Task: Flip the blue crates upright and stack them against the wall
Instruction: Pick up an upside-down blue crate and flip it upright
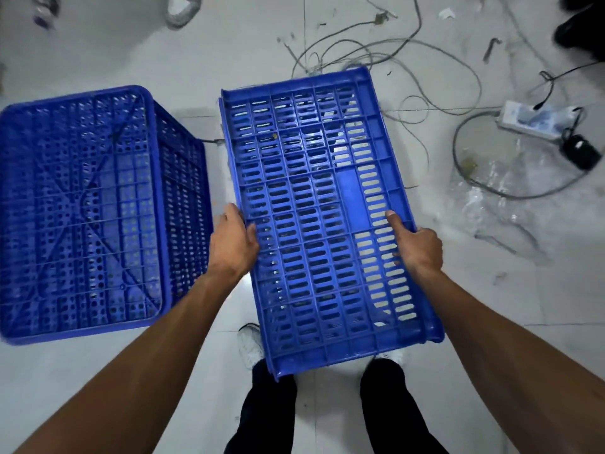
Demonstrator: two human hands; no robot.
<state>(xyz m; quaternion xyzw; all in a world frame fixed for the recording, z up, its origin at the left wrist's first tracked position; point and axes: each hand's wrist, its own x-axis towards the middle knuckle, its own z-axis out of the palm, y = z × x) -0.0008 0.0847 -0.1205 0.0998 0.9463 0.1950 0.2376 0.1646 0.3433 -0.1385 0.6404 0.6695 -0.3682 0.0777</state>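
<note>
Left hand (234,240) and right hand (417,247) each grip a long edge of the crate (320,191) held at centre, another crate (82,208) bottom-up at 9 o'clock; likely light, stiff plastic, best held by rims.

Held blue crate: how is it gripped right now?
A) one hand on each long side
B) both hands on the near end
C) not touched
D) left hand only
A: the left hand grips the left side of the held blue crate and the right hand grips its right side, thumbs on the slotted face.
</note>
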